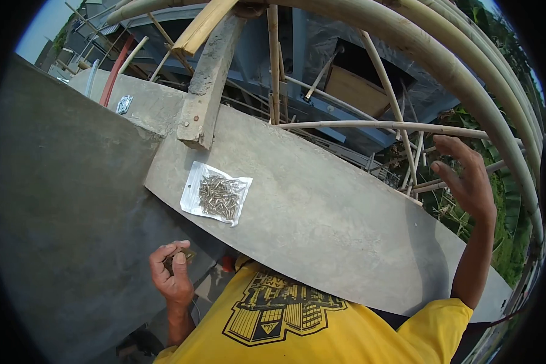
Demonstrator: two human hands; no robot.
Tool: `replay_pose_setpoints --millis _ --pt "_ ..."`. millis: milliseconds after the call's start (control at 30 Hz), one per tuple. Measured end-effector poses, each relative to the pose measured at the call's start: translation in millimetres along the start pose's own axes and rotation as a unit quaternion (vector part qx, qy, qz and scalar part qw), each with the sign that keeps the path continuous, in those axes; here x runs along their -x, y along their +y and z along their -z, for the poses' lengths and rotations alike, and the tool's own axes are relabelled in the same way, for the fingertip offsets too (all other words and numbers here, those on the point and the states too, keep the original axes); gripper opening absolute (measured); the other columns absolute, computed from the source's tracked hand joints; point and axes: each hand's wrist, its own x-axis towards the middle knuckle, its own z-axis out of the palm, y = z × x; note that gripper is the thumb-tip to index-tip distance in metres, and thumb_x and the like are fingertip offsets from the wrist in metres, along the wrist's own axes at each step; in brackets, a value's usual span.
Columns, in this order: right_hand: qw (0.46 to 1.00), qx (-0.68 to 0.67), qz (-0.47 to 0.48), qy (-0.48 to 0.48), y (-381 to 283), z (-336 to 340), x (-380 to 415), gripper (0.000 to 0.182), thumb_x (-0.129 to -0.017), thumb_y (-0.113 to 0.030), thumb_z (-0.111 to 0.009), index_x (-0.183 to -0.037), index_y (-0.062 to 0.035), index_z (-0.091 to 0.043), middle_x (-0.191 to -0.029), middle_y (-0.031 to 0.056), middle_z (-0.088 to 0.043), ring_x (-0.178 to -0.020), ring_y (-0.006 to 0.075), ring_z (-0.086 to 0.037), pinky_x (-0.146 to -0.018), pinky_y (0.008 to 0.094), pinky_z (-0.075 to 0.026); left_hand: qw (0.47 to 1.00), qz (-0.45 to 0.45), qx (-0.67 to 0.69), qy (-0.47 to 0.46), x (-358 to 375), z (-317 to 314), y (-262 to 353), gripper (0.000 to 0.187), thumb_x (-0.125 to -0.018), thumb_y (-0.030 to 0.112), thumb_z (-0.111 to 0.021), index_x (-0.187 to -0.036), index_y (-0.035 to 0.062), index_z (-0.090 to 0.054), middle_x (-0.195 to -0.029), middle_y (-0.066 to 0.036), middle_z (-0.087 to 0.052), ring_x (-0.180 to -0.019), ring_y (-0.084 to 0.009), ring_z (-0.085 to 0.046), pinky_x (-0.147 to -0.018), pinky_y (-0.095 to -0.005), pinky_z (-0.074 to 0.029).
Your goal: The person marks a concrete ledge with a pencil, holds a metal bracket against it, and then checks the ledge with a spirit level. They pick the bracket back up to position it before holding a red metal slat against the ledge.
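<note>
- Grey concrete fills the view: a broad smooth slab [321, 224] runs slantwise across the middle, with a darker concrete wall face [60, 200] dropping away on the far side of the left hand.
- Outdoors, up high, with bamboo scaffold poles [443, 67] arching overhead and green foliage [509, 218] showing beyond the slab's far edge.
- Left hand [173, 272] sits low, just under the slab's near edge, fingers curled together around a few small brass-coloured screws [187, 255]; how many it holds cannot be told.
- Right hand [467, 179] is raised past the slab's outer edge, fingers spread apart, holding nothing, close to a thin bamboo rail [376, 125] but not touching it.
- Up and ahead of the left hand, a small clear plastic bag [216, 193] lies flat on the slab, near its edge, with a heap of loose metal screws [219, 197] inside.
- Beyond the bag, a rough timber plank [207, 85] leans down onto the slab, its foot just short of the bag.
- Bare concrete stretches between the bag and the right hand, open all the way along.
- Further off, past the plank, a second small packet [124, 104] rests on the ledge beside a red pipe [116, 71].
- Closest of all, the person's yellow printed shirt [297, 321] fills the bottom of the view.
</note>
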Motion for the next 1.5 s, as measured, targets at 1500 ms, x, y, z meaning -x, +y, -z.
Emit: replay_pose_setpoints --millis 1500 --pt "0.989 -0.054 -0.136 0.035 82 -30 130 0.039 -0.087 -0.022 -0.072 -0.117 0.0027 -0.065 -0.110 0.0181 -0.067 -0.106 0.0340 -0.063 -0.095 0.0409 -0.045 0.949 -0.236 -0.123 -0.170 -23 -140 48 0.034 -0.079 -0.001 -0.069 -0.111 -0.0025 -0.060 -0.107 -0.021 -0.067 -0.098 -0.0261 -0.068 -0.075 -0.0308 -0.057"
